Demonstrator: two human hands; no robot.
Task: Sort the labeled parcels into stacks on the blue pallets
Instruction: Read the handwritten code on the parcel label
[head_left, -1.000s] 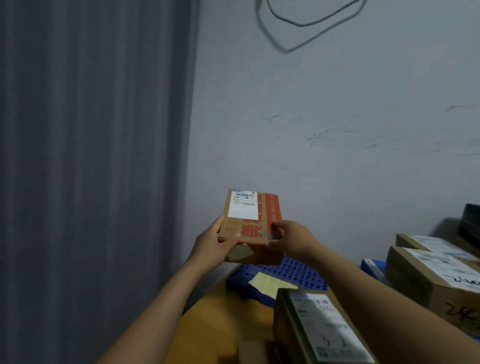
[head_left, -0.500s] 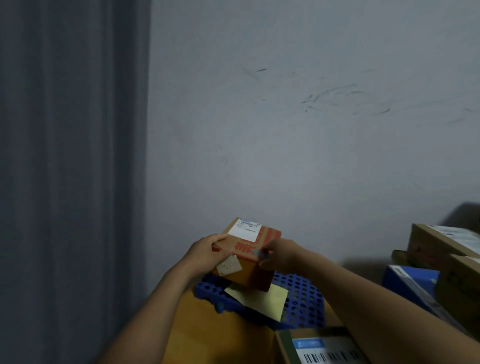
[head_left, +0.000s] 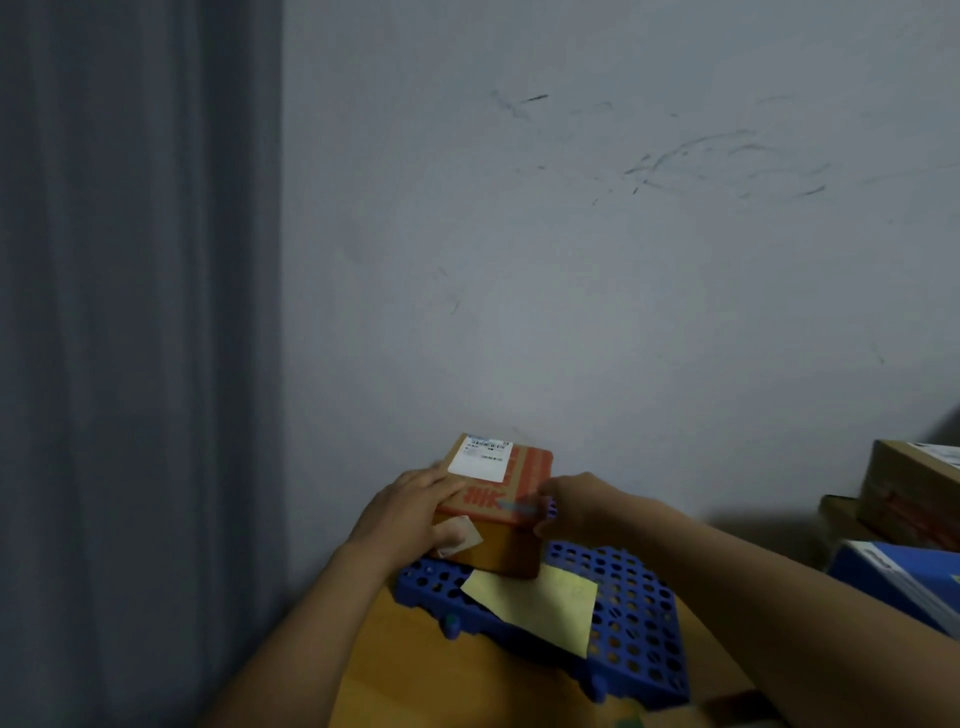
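Two hands steadied the parcel (head_left: 496, 499) at the 11 o'clock corner of the blue pallet (head_left: 634, 613), probably squaring it against the wall (head_left: 571, 260). Left hand (head_left: 410, 512) gripped its 9 o'clock side, fingers together over the top; right hand (head_left: 576, 501) pinched the 3 o'clock edge. Yellow note (head_left: 540, 603) lay at 5 o'clock.
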